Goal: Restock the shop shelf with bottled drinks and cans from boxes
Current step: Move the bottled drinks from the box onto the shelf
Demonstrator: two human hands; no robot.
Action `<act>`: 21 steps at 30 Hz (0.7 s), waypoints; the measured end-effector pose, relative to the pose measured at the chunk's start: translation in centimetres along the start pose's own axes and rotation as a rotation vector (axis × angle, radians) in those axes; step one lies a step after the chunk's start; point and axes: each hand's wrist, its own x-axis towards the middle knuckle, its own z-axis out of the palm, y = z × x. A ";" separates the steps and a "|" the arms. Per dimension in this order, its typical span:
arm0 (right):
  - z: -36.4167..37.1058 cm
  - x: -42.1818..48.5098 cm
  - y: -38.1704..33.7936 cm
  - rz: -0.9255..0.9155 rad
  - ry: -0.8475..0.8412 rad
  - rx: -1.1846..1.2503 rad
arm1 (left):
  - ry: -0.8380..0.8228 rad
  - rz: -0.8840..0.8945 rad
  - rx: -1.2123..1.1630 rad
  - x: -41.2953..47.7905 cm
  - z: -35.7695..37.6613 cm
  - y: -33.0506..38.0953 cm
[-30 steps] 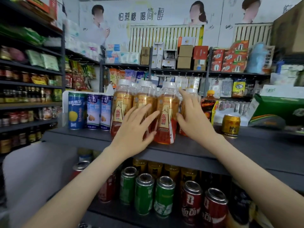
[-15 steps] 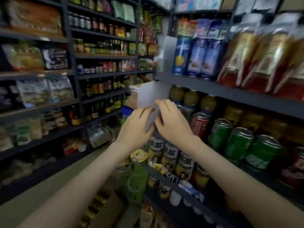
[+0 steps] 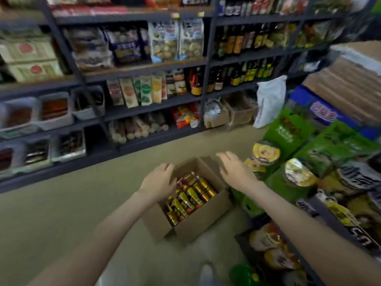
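You can read no text in this view. The blue carton (image 3: 322,115) at the right of the frame bears pink characters. The green cartons (image 3: 286,135) below it bear white ones. The cans (image 3: 191,195) in the cardboard box (image 3: 198,223) at lower centre show red-and-gold labels. All of it is too blurred to make out.

Beige floor (image 3: 61,223), dark shelving (image 3: 148,108) (fully stocked).
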 end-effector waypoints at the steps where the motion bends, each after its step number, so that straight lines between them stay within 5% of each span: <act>1: 1.3 1.3 0.4 0.002 -0.049 0.012 | -0.029 -0.036 -0.009 0.7 0.8 -1.2; 12: 16.5 19.3 9.6 0.008 -0.513 0.046 | -0.323 -0.342 0.010 14.6 10.0 -9.9; 21: 34.9 27.5 16.8 0.211 -0.646 0.058 | -0.447 -0.426 -0.133 27.7 27.3 -14.7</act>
